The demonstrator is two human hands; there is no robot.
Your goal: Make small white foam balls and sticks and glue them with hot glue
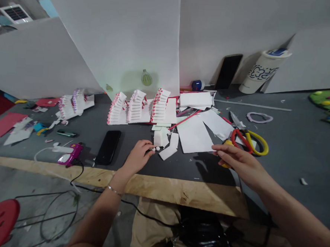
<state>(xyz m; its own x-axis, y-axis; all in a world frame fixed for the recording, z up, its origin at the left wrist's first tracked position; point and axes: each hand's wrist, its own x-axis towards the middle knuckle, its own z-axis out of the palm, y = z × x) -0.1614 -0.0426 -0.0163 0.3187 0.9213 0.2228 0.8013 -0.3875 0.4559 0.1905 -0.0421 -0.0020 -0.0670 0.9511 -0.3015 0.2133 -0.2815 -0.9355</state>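
My left hand is low over the near part of the dark table, its thumb and fingertips closed around small white pieces. Just beyond them lie folded white paper pieces. My right hand is raised a little, fingers curled round a yellow object whose kind is mostly hidden by the fingers. A white sheet lies between my hands. Scissors with red and yellow handles rest just beyond the right hand. Stepped white card pieces with red tips stand in rows at the back.
A black phone lies left of my left hand, near a magenta device with a cable. Another phone and a white tumbler lean by the back panel. A green piece with coloured balls is far right.
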